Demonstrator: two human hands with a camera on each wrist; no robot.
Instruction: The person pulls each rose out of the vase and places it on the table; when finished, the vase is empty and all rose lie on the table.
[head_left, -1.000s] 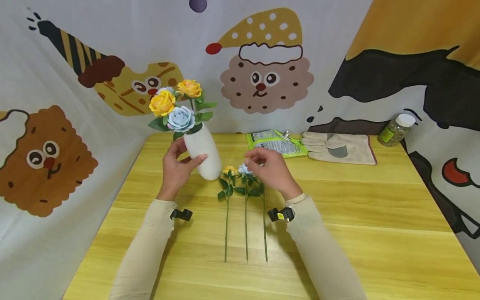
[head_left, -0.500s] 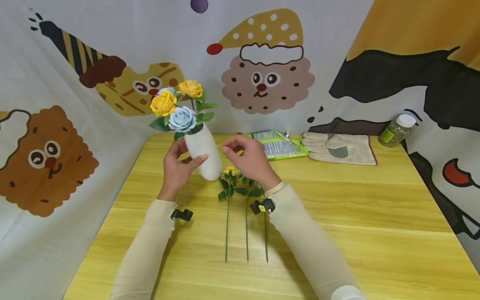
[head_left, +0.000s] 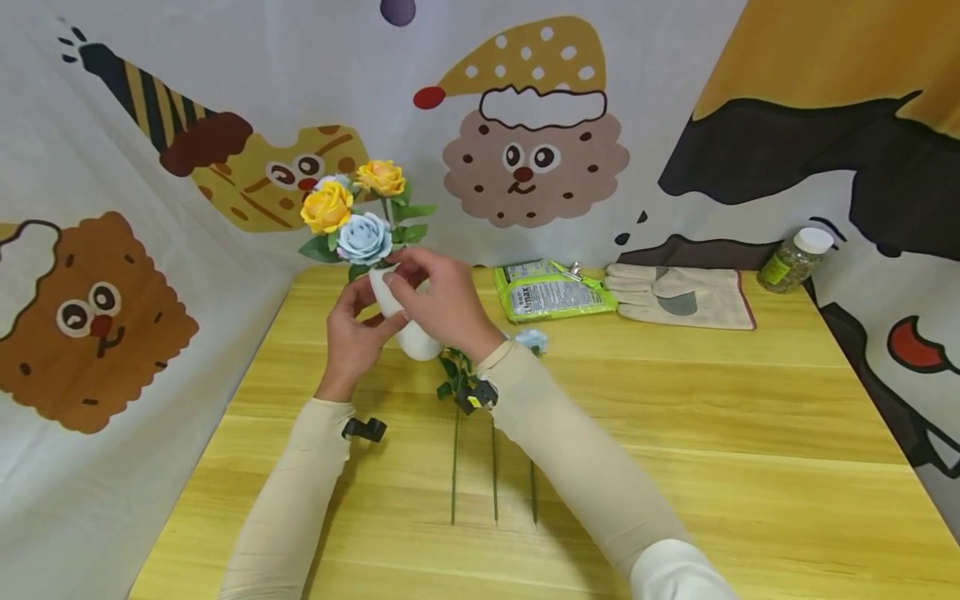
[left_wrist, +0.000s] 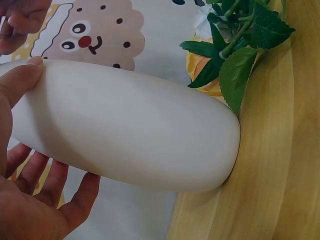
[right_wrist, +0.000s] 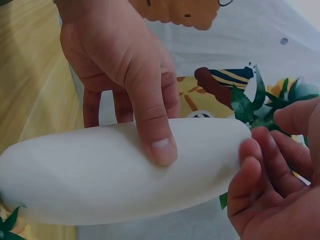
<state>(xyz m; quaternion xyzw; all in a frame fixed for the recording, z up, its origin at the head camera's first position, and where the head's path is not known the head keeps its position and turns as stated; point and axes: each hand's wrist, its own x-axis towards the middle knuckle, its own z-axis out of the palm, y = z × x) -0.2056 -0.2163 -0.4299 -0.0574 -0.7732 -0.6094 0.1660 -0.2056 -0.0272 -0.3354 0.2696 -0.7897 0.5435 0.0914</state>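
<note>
My left hand [head_left: 352,337] grips a white vase [left_wrist: 130,125], thumb on one side and fingers on the other. The vase leans left. Yellow artificial roses [head_left: 327,207] and blue artificial roses [head_left: 365,238] stand out of its mouth with green leaves. At the mouth is my right hand [head_left: 450,296], its bent fingertips close to the rim; whether they pinch anything is unclear. Under the right forearm, three loose rose stems [head_left: 453,467] lie side by side on the table. One blue bloom [head_left: 532,340] shows there; the other loose heads are mostly covered in the head view.
Behind on the wooden table [head_left: 712,417] lie a green packet [head_left: 551,292] with a metal clip and a pale work glove [head_left: 686,297]. A white-capped jar [head_left: 795,261] stands at the back right corner. A cartoon-printed cloth [head_left: 652,50] hangs behind the table.
My right hand has moved left from above the loose roses to the vase's mouth, its forearm now crossing the stems. The left hand and vase have stayed nearly still.
</note>
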